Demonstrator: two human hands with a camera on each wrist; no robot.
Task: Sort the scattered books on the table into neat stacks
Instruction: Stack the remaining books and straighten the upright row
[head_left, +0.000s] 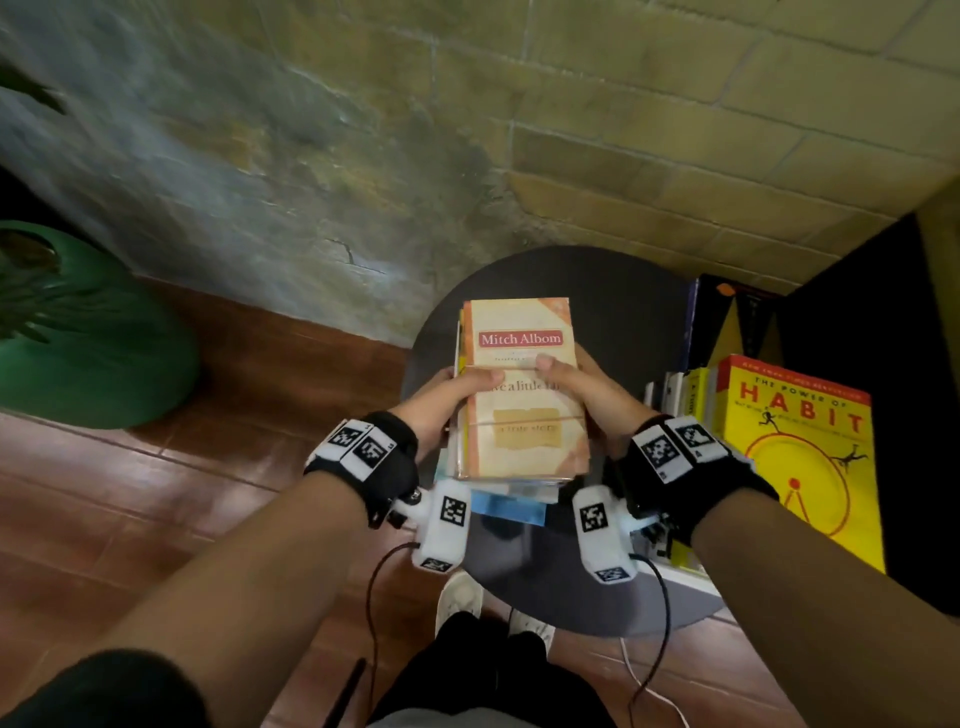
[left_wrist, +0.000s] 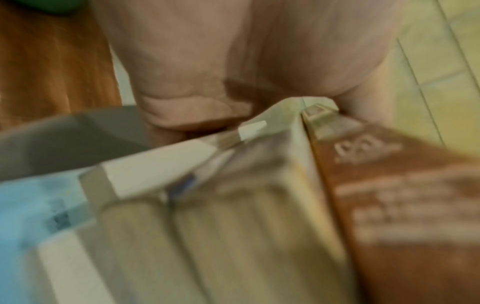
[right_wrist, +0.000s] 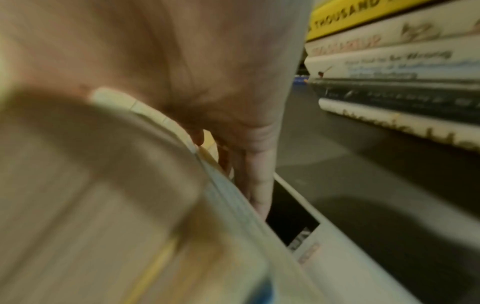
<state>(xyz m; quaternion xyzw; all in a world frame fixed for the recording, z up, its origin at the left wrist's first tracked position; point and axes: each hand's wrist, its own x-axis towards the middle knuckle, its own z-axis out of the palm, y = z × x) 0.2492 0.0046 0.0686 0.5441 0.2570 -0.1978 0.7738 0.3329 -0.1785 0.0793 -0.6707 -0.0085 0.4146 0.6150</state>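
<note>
A small stack of books (head_left: 519, 462) stands on the round dark table (head_left: 618, 306), topped by a cream and orange Mitch Albom paperback (head_left: 524, 410). My left hand (head_left: 452, 400) grips the stack's left side, thumb laid on the top cover. My right hand (head_left: 582, 395) grips the right side the same way. In the left wrist view the book edges (left_wrist: 233, 236) and the orange cover (left_wrist: 402, 205) sit blurred under my palm. In the right wrist view my fingers (right_wrist: 257, 185) run down the stack's side, with a white book (right_wrist: 350, 257) beneath.
A second pile topped by a yellow "Habit" book (head_left: 800, 457) lies at the table's right, its spines (right_wrist: 394, 67) close to my right hand. A dark book (head_left: 737, 322) lies behind it. A green pot (head_left: 88, 343) stands on the wooden floor at left. A brick wall (head_left: 675, 104) backs the table.
</note>
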